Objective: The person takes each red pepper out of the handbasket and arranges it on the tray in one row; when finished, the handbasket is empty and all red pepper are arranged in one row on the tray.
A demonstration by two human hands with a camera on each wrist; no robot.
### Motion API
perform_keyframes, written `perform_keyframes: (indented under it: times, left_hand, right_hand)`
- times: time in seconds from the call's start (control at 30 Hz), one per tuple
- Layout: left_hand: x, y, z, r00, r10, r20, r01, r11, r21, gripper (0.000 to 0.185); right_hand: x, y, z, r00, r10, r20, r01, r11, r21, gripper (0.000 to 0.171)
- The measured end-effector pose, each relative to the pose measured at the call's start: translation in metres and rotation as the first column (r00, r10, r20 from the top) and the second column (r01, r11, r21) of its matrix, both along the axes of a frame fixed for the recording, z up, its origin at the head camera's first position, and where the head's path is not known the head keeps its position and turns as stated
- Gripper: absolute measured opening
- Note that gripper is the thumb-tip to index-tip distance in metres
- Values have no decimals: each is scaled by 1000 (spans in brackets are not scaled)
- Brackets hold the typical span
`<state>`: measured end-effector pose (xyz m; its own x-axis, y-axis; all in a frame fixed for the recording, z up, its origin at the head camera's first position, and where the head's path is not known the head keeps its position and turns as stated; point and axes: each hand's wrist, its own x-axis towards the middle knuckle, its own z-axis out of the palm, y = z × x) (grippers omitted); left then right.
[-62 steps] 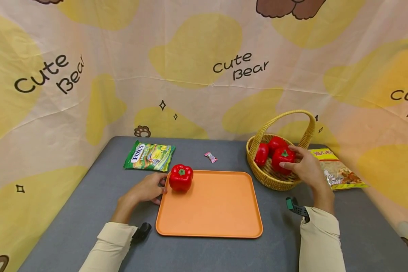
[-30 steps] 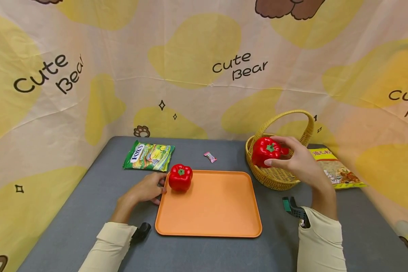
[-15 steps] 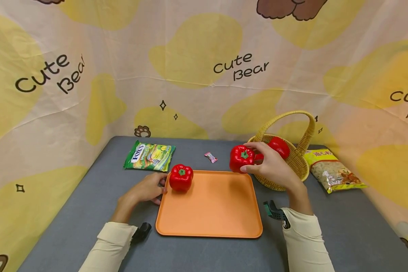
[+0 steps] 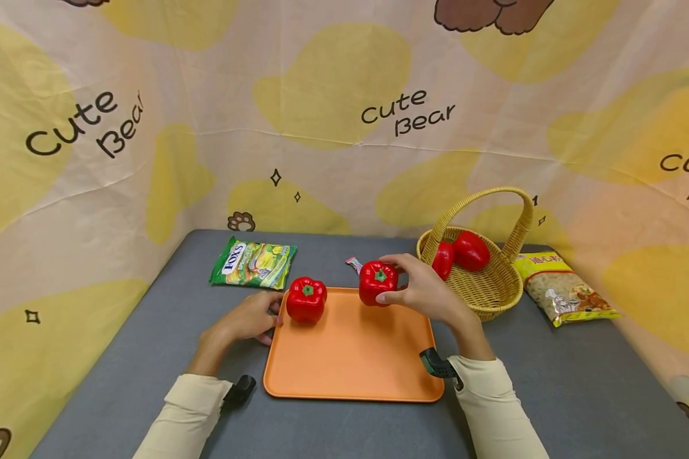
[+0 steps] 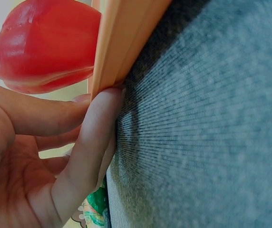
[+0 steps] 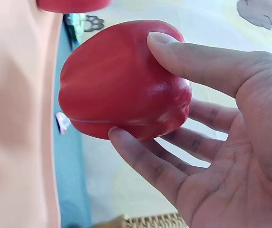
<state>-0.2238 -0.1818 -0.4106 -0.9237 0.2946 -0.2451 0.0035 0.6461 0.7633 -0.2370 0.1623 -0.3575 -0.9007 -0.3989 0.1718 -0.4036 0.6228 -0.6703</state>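
My right hand (image 4: 422, 290) grips a red bell pepper (image 4: 377, 282) between thumb and fingers, over the back part of the orange tray (image 4: 356, 357). The right wrist view shows this pepper (image 6: 121, 80) held clear of the tray, the thumb on one side and fingertips on the other. At the tray's left edge, my left hand (image 4: 252, 317) pinches the rim; in the left wrist view its thumb and finger meet at the tray wall (image 5: 121, 42). A second red bell pepper (image 4: 306, 299) stands in the tray's back left corner, stem up, beside the left hand.
A yellow wicker basket (image 4: 496, 287) with a tall handle holds more red peppers (image 4: 471, 250) at the back right. Right of it lies a yellow food packet (image 4: 568, 290). A green FOX'S candy bag (image 4: 252, 264) lies back left, and a small pink wrapped candy (image 4: 353, 262) lies behind the tray.
My right hand has lifted a bell pepper out of the basket and carried it left over the tray. The left hand has stayed at the tray's edge.
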Motion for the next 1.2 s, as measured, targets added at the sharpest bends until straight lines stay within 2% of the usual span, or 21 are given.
perform_keyframes:
  times: [0.83, 1.2]
  left_hand:
    - [-1, 0, 0, 1000, 7, 5, -7, 1000, 0, 52]
    - [-1, 0, 0, 1000, -3, -3, 3, 1000, -8, 51]
  right_hand:
    - [4, -41, -25, 999, 33, 27, -35, 997, 64, 70]
    - [6, -51, -32, 997, 71, -12, -70, 994, 88, 66]
